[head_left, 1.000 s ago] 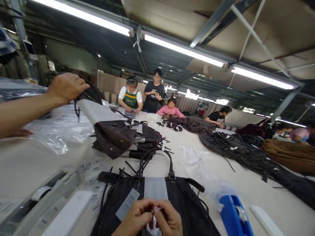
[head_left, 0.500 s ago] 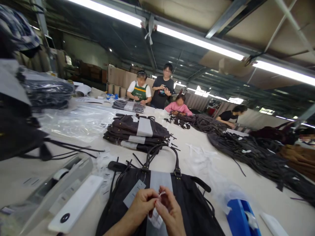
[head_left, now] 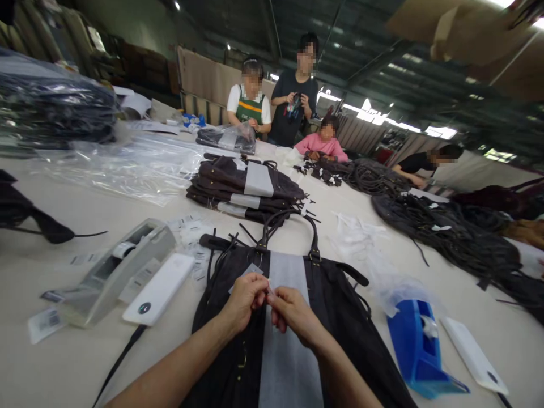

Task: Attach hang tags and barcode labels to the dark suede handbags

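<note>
A black handbag (head_left: 229, 294) lies flat before me, a grey band (head_left: 287, 340) running down its middle and its two handles (head_left: 315, 229) pointing away. Over the band, my left hand (head_left: 246, 300) and my right hand (head_left: 293, 311) meet with fingertips pinched together. Something tiny and pale shows between them, too small to name. Partly behind my left hand, a grey hang tag (head_left: 251, 268) rests on the bag.
On the left stand a grey tape dispenser (head_left: 100, 286) and a white power bank (head_left: 159, 289) with a cable. A blue tape dispenser (head_left: 414, 345) and another white device (head_left: 474, 354) lie right. Stacked bags (head_left: 255, 184), clear plastic (head_left: 140, 170) and several co-workers are beyond.
The view has tipped downward, showing more of my forearms and the bag. My hands stay pinched together; the crumpled white piece below them no longer shows. A standing co-worker's hands have risen.
</note>
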{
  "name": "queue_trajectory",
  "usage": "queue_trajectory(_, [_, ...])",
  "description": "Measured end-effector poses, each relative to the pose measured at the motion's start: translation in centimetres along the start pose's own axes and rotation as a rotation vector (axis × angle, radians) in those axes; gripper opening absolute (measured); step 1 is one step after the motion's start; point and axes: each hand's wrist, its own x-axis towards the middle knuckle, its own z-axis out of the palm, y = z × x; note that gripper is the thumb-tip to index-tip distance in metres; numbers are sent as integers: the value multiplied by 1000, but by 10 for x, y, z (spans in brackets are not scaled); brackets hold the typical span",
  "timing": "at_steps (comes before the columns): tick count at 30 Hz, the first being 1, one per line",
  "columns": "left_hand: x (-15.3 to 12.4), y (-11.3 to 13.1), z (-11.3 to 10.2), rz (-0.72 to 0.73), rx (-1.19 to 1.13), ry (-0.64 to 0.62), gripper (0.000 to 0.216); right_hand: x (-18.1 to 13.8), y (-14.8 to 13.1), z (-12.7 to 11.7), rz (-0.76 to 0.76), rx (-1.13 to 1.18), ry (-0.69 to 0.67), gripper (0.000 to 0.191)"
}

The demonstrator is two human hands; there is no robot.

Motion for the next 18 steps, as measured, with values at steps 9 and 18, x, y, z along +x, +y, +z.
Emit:
queue_trajectory(9, [56, 43, -28, 316, 665, 56, 18, 48, -20, -22, 14, -208, 117, 19])
queue_trajectory(18, [146, 41, -29, 319, 988, 142, 25, 60, -7, -27, 34, -231, 158, 21])
